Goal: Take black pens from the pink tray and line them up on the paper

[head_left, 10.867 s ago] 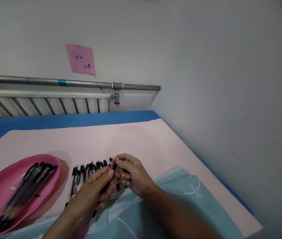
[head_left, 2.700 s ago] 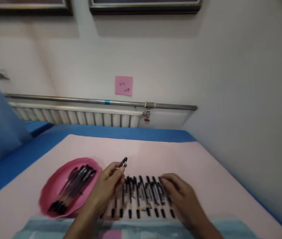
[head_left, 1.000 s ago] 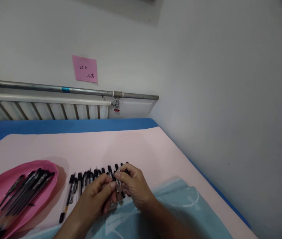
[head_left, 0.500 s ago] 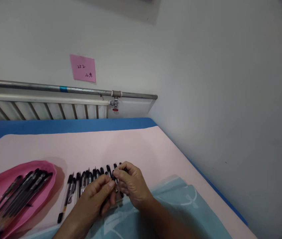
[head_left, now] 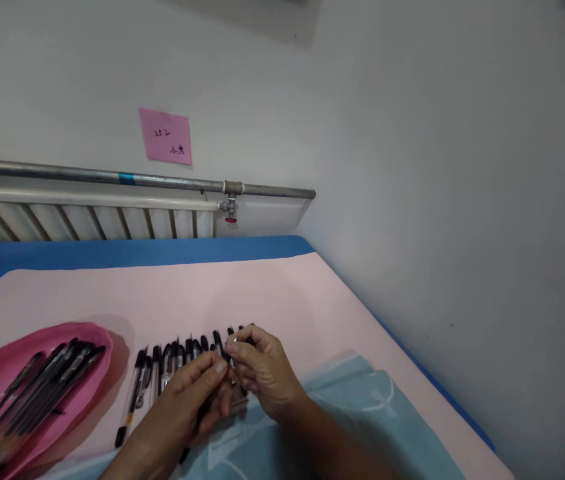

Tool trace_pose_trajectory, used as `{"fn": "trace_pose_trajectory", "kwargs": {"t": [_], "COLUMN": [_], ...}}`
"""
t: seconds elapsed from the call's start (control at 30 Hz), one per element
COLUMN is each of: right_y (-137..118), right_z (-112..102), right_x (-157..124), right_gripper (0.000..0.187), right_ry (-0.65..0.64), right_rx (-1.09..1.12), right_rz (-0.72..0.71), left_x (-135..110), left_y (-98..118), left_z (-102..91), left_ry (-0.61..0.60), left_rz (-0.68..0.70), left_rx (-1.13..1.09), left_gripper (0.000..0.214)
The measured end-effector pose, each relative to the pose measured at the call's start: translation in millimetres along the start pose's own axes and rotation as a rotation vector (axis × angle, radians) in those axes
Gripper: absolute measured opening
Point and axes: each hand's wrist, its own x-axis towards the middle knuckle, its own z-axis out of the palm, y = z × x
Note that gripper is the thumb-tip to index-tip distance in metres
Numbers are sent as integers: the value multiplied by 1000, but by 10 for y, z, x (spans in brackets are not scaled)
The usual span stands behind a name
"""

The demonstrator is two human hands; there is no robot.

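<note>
My left hand (head_left: 195, 393) is closed, thumb pressed against the forefinger. The dark end of a pen (head_left: 184, 456) shows below its palm; most of that pen is hidden by the hand. Close beside it on the right, my right hand (head_left: 265, 370) pinches a small dark piece with a shiny spot (head_left: 235, 339), too small and covered to name. A row of black-and-clear pens (head_left: 155, 373) lies on the pink surface behind and left of my hands. The hands cover the right part of this row.
At left a pink bowl (head_left: 100, 377) holds several black pens (head_left: 47, 393). A light blue cloth (head_left: 347, 400) lies under my forearms on the pink tabletop (head_left: 172, 293). Walls rise behind and at right, with a radiator (head_left: 82, 220) and a pipe (head_left: 177, 183).
My left hand has drawn slightly down and left, and its fingertips are a little farther from the right hand's. A pen's dark end now shows below it. The right hand has barely moved.
</note>
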Motion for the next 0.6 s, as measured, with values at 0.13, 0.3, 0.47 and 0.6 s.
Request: {"fn": "trace_pose_trajectory", "kwargs": {"t": [0.13,0.3,0.47,0.6], "right_y": [-24,7,-24,-24], "right_z": [-13,-14,-17,-7], "right_x": [-9,9,-1,-4], "right_gripper": [20,24,20,23], "right_ry": [-111,-14,-64,-100], "right_rx": [49,31,42,68], "right_rz": [55,52,51,68], "left_x": [-18,-3,0,-21], "left_y": [39,12,8,34], "left_z": [10,18,12,29], "left_ry": [-18,-8,-16,15], "left_rz": [-55,10,-37,-14], "left_rx": [-121,-63,-97,-114], "left_gripper": [28,28,29,29]}}
